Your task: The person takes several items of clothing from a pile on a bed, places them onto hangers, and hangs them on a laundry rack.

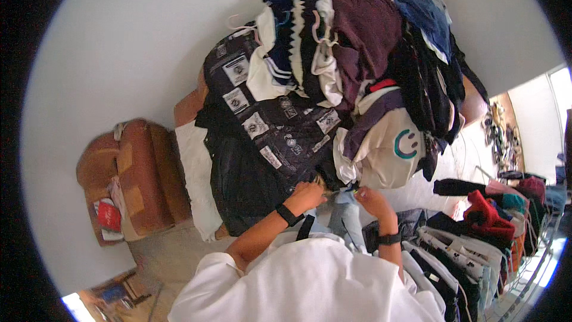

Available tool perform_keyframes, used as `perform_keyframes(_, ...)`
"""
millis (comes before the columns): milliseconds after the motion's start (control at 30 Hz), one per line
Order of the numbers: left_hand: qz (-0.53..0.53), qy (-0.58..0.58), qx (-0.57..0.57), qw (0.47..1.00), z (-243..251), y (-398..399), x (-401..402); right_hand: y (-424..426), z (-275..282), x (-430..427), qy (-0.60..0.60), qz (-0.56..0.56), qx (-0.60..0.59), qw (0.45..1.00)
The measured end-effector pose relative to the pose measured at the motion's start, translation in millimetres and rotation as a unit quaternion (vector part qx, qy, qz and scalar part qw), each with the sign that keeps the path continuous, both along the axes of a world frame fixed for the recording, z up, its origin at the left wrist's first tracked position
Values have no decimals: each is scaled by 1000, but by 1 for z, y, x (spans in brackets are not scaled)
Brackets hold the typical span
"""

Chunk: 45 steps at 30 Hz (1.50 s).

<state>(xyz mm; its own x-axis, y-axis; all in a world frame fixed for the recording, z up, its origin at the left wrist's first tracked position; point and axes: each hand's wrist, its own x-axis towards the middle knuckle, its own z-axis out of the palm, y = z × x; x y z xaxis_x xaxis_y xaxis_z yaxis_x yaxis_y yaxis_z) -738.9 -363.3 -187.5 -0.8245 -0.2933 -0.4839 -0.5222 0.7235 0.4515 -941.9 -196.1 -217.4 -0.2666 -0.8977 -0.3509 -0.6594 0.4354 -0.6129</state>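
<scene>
My left hand (pixel 307 196), with a black band on its wrist, is at the near edge of a black garment (pixel 250 179) on a heap of clothes. Its fingers are curled, and what they hold is too blurred to make out. My right hand (pixel 372 200) is a short way to the right, its fingertips together by a small yellow-green spot. Just beyond it lies a beige garment with a smiley face (pixel 389 156). A black printed garment (pixel 286 139) with white patches spreads in front of both hands. Light blue jeans (pixel 346 219) show below them.
A maroon garment (pixel 362 22), denim (pixel 420 18) and a white-and-navy top (pixel 268 72) on a hanger lie farther back. A brown sofa (pixel 143 179) stands left. A rack of hung clothes (pixel 464 255) is close on my right. Shoes (pixel 502 134) line the floor beyond.
</scene>
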Motion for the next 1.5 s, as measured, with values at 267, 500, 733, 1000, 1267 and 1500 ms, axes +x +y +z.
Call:
perform_keyframes(267, -77, 66, 43, 994, 0, 34, -167, -14, 36, -134, -86, -72, -28, 993)
perform_keyframes(500, -23, 306, 135, 942, -64, 76, -460, 92, -29, -330, -29, -216, 18, 976)
perform_keyframes(733, 161, 424, 15, 891, -180, 18, -745, 169, -65, -492, -88, -433, 25, 897)
perform_keyframes(1000, 513, 257, 49, 817, -221, -6, -826, 141, -85, -549, -154, -387, 36, 908)
perform_keyframes(1267, 492, 428, 340, 678, -140, -7, -737, 117, -100, -560, -162, -306, 4, 938)
perform_keyframes(1500, 598, 467, 399, 514, -76, -28, -636, 33, -87, -591, -289, -337, -121, 888)
